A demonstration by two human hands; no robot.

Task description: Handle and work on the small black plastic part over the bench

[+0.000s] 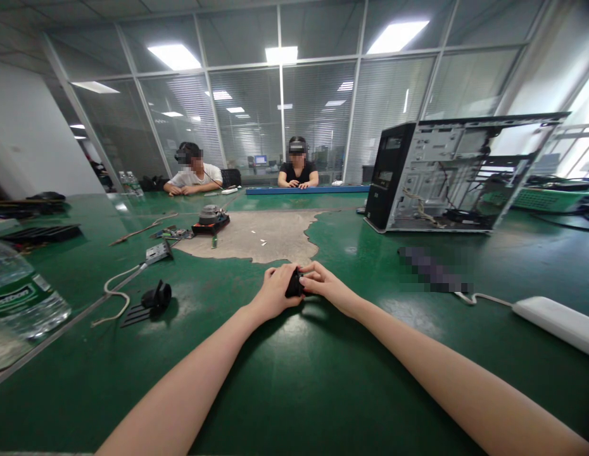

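Observation:
Over the green tabletop (pixel 294 392), a small black part (pixel 293 286) sits between my two hands. It is mostly covered by fingers, so its exact kind does not show. My left hand (pixel 274 294) is closed around it from the left. From the right, my right hand (pixel 327 286) pinches its near side with bent fingers. Off to the left lies a black plastic bracket (pixel 156 296) with slatted prongs. Behind it rests a small metal box (pixel 158 252) with a pale cable.
An opened computer case (pixel 446 180) stands at the right. A fan-topped cooler (pixel 211 217) is on a bare grey patch (pixel 275 234). A water bottle (pixel 23 297) is at left, a white power strip (pixel 558 324) at right. Two people sit at the far edge.

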